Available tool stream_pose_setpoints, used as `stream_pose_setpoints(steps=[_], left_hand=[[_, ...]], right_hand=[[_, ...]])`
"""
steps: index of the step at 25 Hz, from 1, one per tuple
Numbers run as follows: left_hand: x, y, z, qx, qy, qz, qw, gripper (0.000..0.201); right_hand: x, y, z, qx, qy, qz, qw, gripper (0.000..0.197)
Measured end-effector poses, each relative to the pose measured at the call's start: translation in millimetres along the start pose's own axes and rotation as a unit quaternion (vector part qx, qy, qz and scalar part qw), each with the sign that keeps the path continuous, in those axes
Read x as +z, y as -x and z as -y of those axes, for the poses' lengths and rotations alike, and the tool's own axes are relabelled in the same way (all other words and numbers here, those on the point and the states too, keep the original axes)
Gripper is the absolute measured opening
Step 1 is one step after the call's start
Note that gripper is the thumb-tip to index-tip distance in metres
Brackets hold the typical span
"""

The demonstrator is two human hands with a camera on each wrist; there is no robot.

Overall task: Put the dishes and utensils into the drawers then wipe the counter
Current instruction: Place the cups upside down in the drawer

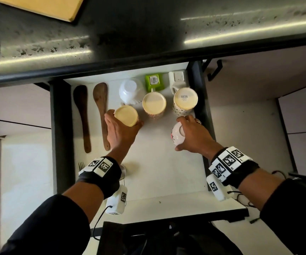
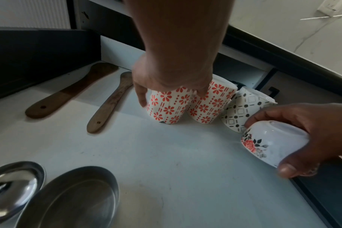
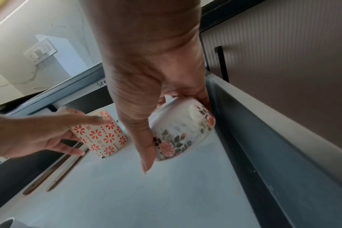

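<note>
left hand (image 1: 120,129) | fingers curled round an upside-down red-flowered cup (image 1: 126,115) on the open drawer (image 1: 157,173) floor, beside a second like it (image 1: 154,104) || right hand (image 1: 194,134) | fingers gripping an inverted rose-patterned cup (image 1: 178,133), tilted, near the drawer's right wall || two wooden spatulas (image 1: 100,111) lie left

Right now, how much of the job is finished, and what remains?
Done: wooden spatulas, several inverted cups and steel plates lie in the drawer. In hand: left hand holds a red-flowered cup, right hand a rose-patterned cup. Left: a board on the counter; wiping.
</note>
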State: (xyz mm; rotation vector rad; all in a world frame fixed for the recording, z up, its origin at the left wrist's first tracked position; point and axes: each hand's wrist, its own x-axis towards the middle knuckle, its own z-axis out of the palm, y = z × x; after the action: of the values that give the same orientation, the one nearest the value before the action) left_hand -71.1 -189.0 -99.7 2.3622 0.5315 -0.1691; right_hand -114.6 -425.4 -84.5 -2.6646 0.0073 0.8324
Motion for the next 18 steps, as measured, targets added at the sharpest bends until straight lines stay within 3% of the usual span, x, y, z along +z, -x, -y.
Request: stream_pose_setpoints(steps=[3, 7, 13, 18], left_hand=[[0, 3, 1, 0.061, -0.057, -0.001, 0.996, 0.115], [-7, 3, 2, 0.154, -0.124, 0.065, 0.978, 0.112], [-16, 3, 9, 0.167, -0.113, 0.096, 0.975, 0.088], [-24, -2, 10, 0.172, -0.121, 0.127, 0.969, 0.092]], right_hand=[[5, -1, -2, -0.016, 0.091, 0.001, 0.996, 0.105], [13, -8, -1, -0.013, 0.122, 0.005, 0.992, 0.106], [21, -11, 1, -0.021, 0.139, -0.013, 0.99, 0.104], [21, -12, 3, -0.013, 0.143, -0.018, 0.989, 0.113]])
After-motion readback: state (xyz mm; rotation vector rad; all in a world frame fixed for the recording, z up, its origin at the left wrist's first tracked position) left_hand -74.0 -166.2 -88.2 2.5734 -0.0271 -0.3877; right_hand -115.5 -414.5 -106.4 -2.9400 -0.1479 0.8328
